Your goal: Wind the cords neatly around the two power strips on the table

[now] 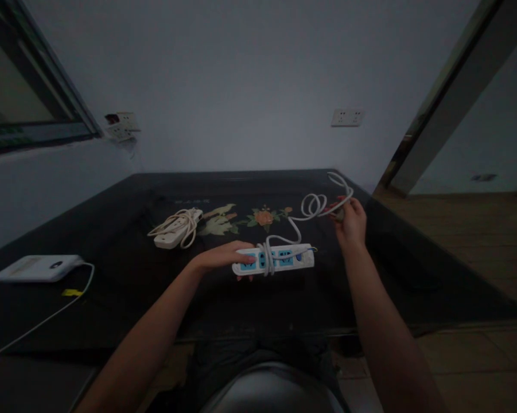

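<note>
My left hand (234,258) grips the left end of a white power strip (307,258) with blue sockets, its thumb on top. Part of the grey-white cord (295,232) is wound around the middle of the strip. From there the cord runs loosely to the right in a few curls. My right hand (352,221) is closed around the cord near its far end, by the table's right side; a small pale piece, perhaps the plug, shows between the fingers. A second white power strip (172,235) wrapped in its own cord lies beyond my left hand.
The dark table (258,310) has a painted flower pattern. At left lies a white device (41,268) with a cable (38,326) and a yellow tag (72,292). Wall sockets (346,117) sit above the table's back edge; others (123,125) are in the left corner.
</note>
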`<move>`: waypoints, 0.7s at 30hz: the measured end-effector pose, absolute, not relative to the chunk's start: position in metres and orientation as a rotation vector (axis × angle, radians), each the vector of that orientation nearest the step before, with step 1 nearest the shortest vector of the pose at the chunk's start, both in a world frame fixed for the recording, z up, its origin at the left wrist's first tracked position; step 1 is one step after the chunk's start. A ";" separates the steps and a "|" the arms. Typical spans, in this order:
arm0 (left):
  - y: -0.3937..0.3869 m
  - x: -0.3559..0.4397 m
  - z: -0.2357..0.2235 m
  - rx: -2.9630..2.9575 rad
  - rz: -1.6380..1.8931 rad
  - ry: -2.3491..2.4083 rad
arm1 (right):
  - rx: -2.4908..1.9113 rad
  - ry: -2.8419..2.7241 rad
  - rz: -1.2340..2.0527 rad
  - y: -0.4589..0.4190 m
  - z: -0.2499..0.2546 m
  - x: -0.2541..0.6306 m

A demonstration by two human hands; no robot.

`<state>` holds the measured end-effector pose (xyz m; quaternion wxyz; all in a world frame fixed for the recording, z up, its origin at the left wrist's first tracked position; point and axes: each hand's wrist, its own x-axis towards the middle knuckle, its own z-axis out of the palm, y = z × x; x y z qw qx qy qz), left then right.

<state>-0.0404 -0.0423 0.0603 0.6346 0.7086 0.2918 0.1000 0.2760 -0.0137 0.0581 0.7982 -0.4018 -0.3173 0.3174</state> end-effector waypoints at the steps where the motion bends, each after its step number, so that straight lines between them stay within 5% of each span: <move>1: -0.040 -0.040 0.058 1.631 0.273 0.714 | -0.844 -0.651 0.646 -0.014 0.060 0.281; 9: -0.018 -0.043 0.039 1.426 0.881 1.074 | -0.920 -0.689 0.613 -0.014 0.059 0.281; 14: -0.015 -0.045 0.044 1.202 1.193 0.905 | -1.122 -0.897 0.811 -0.015 0.050 0.252; 21: -0.033 -0.046 0.056 1.366 0.786 0.580 | -1.081 -1.034 0.919 -0.015 0.036 0.225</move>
